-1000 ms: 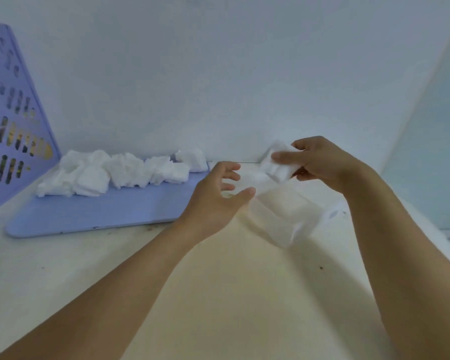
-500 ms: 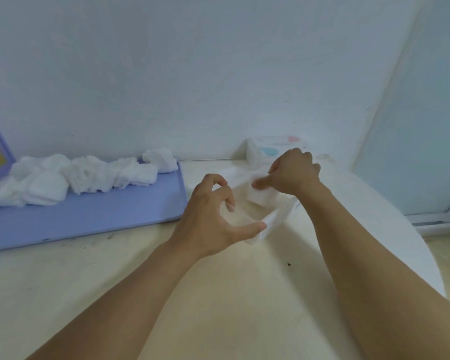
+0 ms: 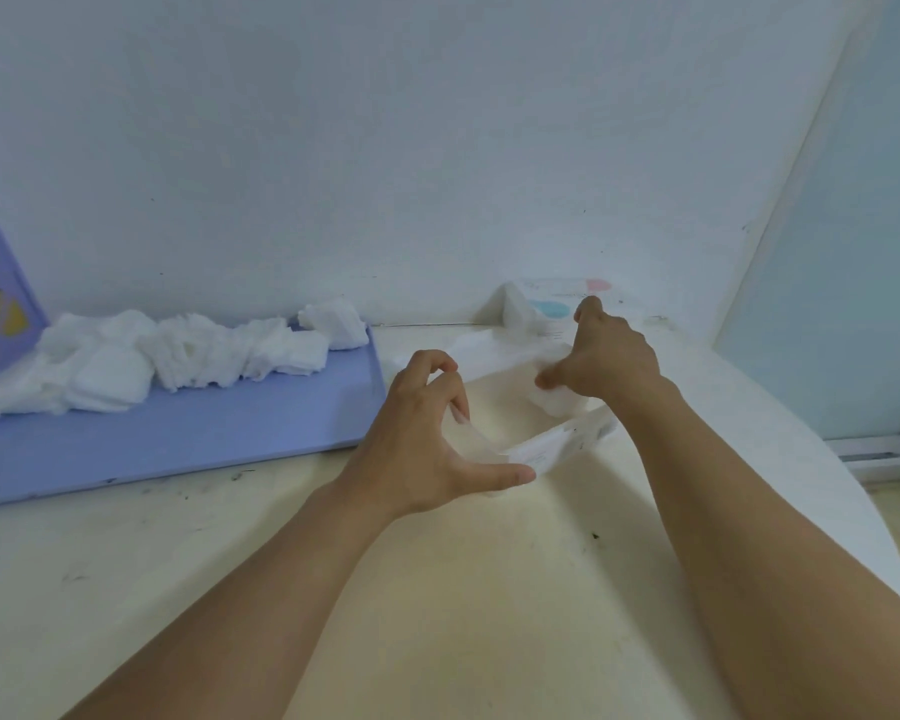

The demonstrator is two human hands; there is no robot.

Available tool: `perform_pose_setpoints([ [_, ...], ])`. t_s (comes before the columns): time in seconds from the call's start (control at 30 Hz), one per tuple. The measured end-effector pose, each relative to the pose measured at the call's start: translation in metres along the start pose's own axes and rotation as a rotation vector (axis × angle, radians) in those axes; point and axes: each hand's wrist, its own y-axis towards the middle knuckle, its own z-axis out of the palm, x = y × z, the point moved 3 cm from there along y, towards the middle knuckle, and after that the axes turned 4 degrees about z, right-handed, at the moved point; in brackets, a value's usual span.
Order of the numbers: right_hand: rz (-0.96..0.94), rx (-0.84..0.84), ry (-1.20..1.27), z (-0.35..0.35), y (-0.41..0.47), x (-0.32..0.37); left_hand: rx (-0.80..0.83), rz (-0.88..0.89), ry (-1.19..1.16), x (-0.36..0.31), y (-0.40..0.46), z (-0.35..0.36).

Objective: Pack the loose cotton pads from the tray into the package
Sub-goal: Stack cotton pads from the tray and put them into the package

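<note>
**Now the pads went into the package**

Meanwhile the right hand (image 3: pixel 606 363), raised above the opening a second earlier, had sunk its pinched wad of cotton pads (image 3: pixel 559 397) into the clear package (image 3: pixel 552 449), which the left hand (image 3: pixel 427 433) gripped open-mouthed. Most loose pads (image 3: pixel 178 356) remained along the purple tray's (image 3: pixel 178 439) far edge. Specks marked the cream table (image 3: pixel 437 589) beneath a pale wall.

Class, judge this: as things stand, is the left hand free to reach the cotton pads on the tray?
Probably not yet. The left hand is holding the clear package open, though nothing stands between it and the cotton pads on the tray.
</note>
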Motion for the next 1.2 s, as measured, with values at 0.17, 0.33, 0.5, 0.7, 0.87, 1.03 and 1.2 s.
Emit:
perform_pose_setpoints([
  [0.17,-0.043,0.078,-0.011,0.000,-0.011,0.008,-0.021,-0.031,0.008,0.007,0.001,-0.005],
  [0.33,-0.036,0.100,-0.026,0.006,-0.012,0.007,-0.022,-0.043,0.005,0.013,0.001,-0.002],
  [0.5,-0.056,0.038,0.048,0.004,-0.012,0.012,0.020,-0.067,-0.030,0.016,0.002,0.002],
  [0.7,-0.489,-0.504,0.615,-0.030,-0.076,0.067,-0.402,-0.250,-0.282,0.030,0.018,-0.044],
  [0.87,-0.545,0.100,0.826,0.028,-0.132,0.154,-0.544,-0.479,-0.173,0.082,0.002,-0.115],
  [1.03,-0.364,0.183,0.597,0.083,-0.094,0.195,-0.606,-0.392,-0.066,0.112,-0.047,-0.130],
  [1.2,-0.366,0.138,0.394,0.105,-0.069,0.225,-0.587,-0.433,-0.027,0.133,-0.046,-0.137],
])
